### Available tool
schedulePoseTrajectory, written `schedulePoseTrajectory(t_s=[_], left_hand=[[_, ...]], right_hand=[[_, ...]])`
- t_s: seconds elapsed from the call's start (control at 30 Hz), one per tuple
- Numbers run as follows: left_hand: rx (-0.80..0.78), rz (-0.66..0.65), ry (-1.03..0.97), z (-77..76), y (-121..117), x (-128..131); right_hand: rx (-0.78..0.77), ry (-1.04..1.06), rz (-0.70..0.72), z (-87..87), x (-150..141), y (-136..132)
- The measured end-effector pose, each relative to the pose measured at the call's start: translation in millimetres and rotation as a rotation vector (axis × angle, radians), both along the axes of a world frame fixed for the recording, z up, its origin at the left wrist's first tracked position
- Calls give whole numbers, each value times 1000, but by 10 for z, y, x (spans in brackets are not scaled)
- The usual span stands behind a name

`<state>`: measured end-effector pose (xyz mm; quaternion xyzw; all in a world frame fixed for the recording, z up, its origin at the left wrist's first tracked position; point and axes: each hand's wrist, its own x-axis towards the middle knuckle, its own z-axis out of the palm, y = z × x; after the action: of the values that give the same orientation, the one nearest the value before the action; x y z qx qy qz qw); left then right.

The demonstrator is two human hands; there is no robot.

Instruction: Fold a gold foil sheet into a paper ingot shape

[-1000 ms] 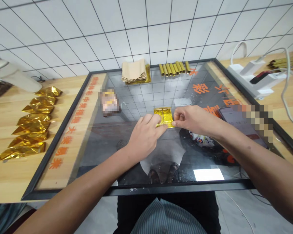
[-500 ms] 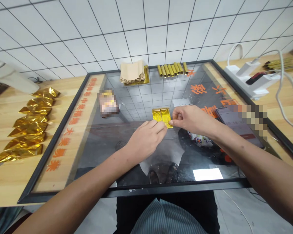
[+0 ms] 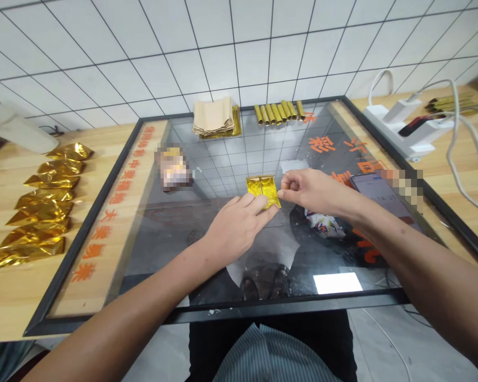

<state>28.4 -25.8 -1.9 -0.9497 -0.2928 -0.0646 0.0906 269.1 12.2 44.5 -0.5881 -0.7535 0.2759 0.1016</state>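
A small gold foil paper [image 3: 269, 185] with a crease down its middle and a brown back edge lies on the framed glass panel [image 3: 155, 228]. The bent fingers of my left hand [image 3: 237, 225] press on its front part, covering some of it. At its right edge is my right hand [image 3: 306, 185], thumb and forefinger pinched together at the side of the foil. Behind these, a stack of brown-backed foil sheets [image 3: 213, 116] sits beside a row of several rolled gold tubes [image 3: 276, 113].
Several folded gold foil pieces [image 3: 43, 199] line the wooden table on the left. A blurred-out packet [image 3: 173, 170] rests on the glass. To the right are a phone [image 3: 378, 193], a white power strip [image 3: 402, 132] with cables, and more gold tubes [image 3: 450, 103]. A tiled wall [image 3: 247, 48] stands behind.
My left forefinger has stretched out to the right along the foil's front edge. My right hand stays at the foil's right side. The whole view has shifted slightly.
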Motion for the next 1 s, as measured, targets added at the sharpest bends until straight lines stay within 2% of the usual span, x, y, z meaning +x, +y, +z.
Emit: schedulePoseTrajectory(t_s=[0.13, 0.77, 1.0], left_hand=[[-4, 6, 0, 20, -10, 16], [-24, 31, 26, 68, -36, 32], [-25, 41, 13, 73, -47, 47]], right_hand=[[43, -56, -8, -29, -34, -20], [40, -165, -43, -71, -85, 49], [19, -47, 0, -39, 8, 71]])
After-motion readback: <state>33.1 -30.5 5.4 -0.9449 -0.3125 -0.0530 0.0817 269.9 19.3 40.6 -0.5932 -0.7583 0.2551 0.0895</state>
